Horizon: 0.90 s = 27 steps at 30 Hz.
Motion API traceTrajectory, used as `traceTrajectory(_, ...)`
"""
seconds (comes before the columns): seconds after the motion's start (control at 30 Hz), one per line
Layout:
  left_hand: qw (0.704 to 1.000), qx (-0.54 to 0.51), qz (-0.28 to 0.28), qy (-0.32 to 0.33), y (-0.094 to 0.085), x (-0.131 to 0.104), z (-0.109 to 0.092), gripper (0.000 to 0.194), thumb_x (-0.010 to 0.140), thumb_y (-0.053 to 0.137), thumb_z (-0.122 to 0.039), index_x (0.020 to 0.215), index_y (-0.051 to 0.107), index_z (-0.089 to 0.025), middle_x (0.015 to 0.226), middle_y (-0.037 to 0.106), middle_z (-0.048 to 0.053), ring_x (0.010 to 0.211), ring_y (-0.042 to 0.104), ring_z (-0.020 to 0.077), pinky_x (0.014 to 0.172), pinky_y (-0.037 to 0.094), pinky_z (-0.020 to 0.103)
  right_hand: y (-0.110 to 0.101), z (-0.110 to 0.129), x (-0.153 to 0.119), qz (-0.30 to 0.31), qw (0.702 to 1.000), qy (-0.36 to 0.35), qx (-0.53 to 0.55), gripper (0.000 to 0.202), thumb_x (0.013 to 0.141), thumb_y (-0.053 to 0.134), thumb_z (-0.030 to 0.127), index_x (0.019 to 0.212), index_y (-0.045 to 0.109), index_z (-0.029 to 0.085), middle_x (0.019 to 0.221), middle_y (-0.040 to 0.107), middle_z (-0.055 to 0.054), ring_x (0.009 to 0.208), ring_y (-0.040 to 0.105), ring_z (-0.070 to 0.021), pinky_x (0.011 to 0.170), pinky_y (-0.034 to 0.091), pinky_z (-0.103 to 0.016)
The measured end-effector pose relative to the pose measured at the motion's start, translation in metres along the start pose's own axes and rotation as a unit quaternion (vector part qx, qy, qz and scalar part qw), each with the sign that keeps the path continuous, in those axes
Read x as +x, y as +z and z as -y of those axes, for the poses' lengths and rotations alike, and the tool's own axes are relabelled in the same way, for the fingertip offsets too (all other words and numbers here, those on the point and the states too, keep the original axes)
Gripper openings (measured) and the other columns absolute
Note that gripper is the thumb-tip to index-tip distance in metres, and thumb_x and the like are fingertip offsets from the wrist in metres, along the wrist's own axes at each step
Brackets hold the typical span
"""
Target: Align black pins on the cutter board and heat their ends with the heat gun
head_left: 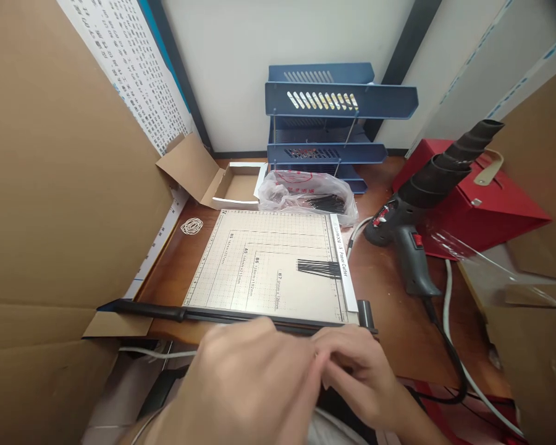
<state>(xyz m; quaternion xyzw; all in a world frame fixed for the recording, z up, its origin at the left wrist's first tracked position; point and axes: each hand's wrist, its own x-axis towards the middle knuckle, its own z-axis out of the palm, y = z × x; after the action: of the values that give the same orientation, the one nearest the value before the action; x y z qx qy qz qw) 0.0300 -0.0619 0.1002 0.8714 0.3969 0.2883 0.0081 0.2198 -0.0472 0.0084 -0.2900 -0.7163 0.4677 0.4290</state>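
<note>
Close to the camera, my left hand [252, 377] and my right hand [359, 371] meet just in front of the paper cutter [213, 259]. Both are closed, thumbs and fingertips pinched together. Whatever they hold is hidden or too small to make out, and my left hand is slightly blurred. Beyond my right hand, a row of thin black strips [318, 269] lies on the cutter's gridded board, their right ends against the white guide. More black strips [327, 204] are in a clear plastic bag [301, 182] behind the board. The cutter's black handle [152, 309] is lowered along the near edge.
A heat gun [412, 222] stands at the right, its cable trailing down, beside a red box [486, 204]. An open cardboard box [241, 182] and a blue tray rack [338, 102] are at the back. A white coil [191, 226] lies left. Cardboard walls [50, 154] flank the table.
</note>
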Motion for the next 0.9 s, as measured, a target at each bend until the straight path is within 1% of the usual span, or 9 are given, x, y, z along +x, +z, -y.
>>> traceTrajectory(0.03, 0.997, -0.063, -0.005, -0.050, 0.002, 0.004, 0.006, 0.027, 0.096, 0.060, -0.013, 0.072, 0.067, -0.020, 0.057, 0.063, -0.001, 0.050, 0.056, 0.0131, 0.049, 0.041, 0.027, -0.002, 0.002, 0.000, -0.010, 0.999, 0.042, -0.006, 0.017, 0.097, 0.060, 0.023, 0.087, 0.073, 0.019, 0.066, 0.069, -0.001, 0.058, 0.063, -0.0090, 0.059, 0.048, -0.019)
traceTrajectory(0.1, 0.972, -0.181, -0.028, -0.150, 0.012, 0.007, 0.016, 0.022, 0.098, 0.063, -0.019, 0.078, 0.071, -0.021, 0.065, 0.070, -0.002, 0.056, 0.062, 0.0116, 0.055, 0.048, 0.023, -0.004, 0.004, 0.001, -0.023, 0.992, 0.127, 0.005, 0.024, 0.099, 0.060, 0.033, 0.085, 0.074, 0.019, 0.063, 0.065, 0.001, 0.053, 0.055, -0.0072, 0.055, 0.043, -0.019)
traceTrajectory(0.2, 0.906, -0.311, -0.066, -0.279, 0.036, 0.000, 0.021, 0.015, 0.094, 0.070, -0.024, 0.080, 0.075, -0.021, 0.071, 0.075, 0.000, 0.061, 0.069, 0.0131, 0.057, 0.052, 0.020, -0.003, 0.006, 0.004, -0.014, 0.972, 0.228, 0.060, 0.031, 0.099, 0.061, 0.045, 0.088, 0.074, 0.019, 0.068, 0.067, -0.001, 0.055, 0.053, -0.0076, 0.053, 0.041, -0.020)
traceTrajectory(0.27, 0.851, -0.405, -0.075, -0.326, 0.050, -0.005, 0.020, 0.019, 0.094, 0.070, -0.029, 0.079, 0.076, -0.019, 0.068, 0.074, 0.002, 0.058, 0.068, 0.0142, 0.053, 0.053, 0.021, -0.002, 0.007, 0.006, -0.001, 0.961, 0.264, 0.087, 0.036, 0.098, 0.061, 0.050, 0.088, 0.073, 0.018, 0.072, 0.068, -0.002, 0.057, 0.053, -0.0083, 0.054, 0.041, -0.021)
traceTrajectory(0.33, 0.796, -0.485, -0.086, -0.352, 0.057, -0.008, 0.017, 0.026, 0.096, 0.069, -0.033, 0.077, 0.076, -0.018, 0.065, 0.072, 0.002, 0.053, 0.066, 0.0133, 0.051, 0.053, 0.021, -0.001, 0.009, 0.006, 0.010, 0.957, 0.275, 0.094, 0.040, 0.097, 0.060, 0.054, 0.087, 0.072, 0.017, 0.074, 0.068, -0.003, 0.058, 0.052, -0.0086, 0.054, 0.040, -0.022)
traceTrajectory(0.43, 0.743, -0.543, -0.108, -0.376, 0.059, -0.008, 0.014, 0.031, 0.096, 0.070, -0.038, 0.073, 0.076, -0.017, 0.063, 0.071, 0.002, 0.050, 0.062, 0.0112, 0.050, 0.053, 0.020, 0.000, 0.014, 0.007, 0.021, 0.959, 0.269, 0.087, 0.043, 0.097, 0.058, 0.056, 0.087, 0.072, 0.017, 0.076, 0.068, -0.004, 0.060, 0.051, -0.0094, 0.054, 0.040, -0.023)
traceTrajectory(0.53, 0.721, -0.555, -0.119, -0.398, 0.058, -0.006, 0.014, 0.030, 0.092, 0.074, -0.038, 0.072, 0.078, -0.017, 0.065, 0.072, 0.003, 0.049, 0.059, 0.0101, 0.048, 0.051, 0.019, 0.002, 0.019, 0.012, 0.016, 0.958, 0.272, 0.092, 0.041, 0.096, 0.060, 0.055, 0.087, 0.072, 0.017, 0.074, 0.067, -0.003, 0.059, 0.050, -0.0094, 0.053, 0.039, -0.022)
traceTrajectory(0.73, 0.704, -0.554, -0.143, -0.421, 0.061, -0.004, 0.025, 0.026, 0.089, 0.079, -0.042, 0.078, 0.081, -0.019, 0.070, 0.074, 0.005, 0.052, 0.055, 0.0087, 0.050, 0.049, 0.018, 0.000, 0.022, 0.019, 0.009, 0.961, 0.264, 0.075, 0.041, 0.097, 0.060, 0.053, 0.079, 0.068, 0.016, 0.072, 0.065, -0.002, 0.057, 0.049, -0.0082, 0.053, 0.038, -0.023)
traceTrajectory(0.9, 0.704, -0.512, -0.216, -0.442, 0.064, -0.005, 0.041, 0.025, 0.093, 0.074, -0.044, 0.091, 0.082, -0.021, 0.084, 0.079, 0.007, 0.057, 0.056, 0.0080, 0.051, 0.045, 0.017, -0.002, 0.021, 0.018, 0.001, 0.958, 0.278, 0.066, 0.039, 0.096, 0.063, 0.050, 0.077, 0.070, 0.016, 0.070, 0.067, -0.002, 0.058, 0.050, -0.0080, 0.053, 0.037, -0.022)
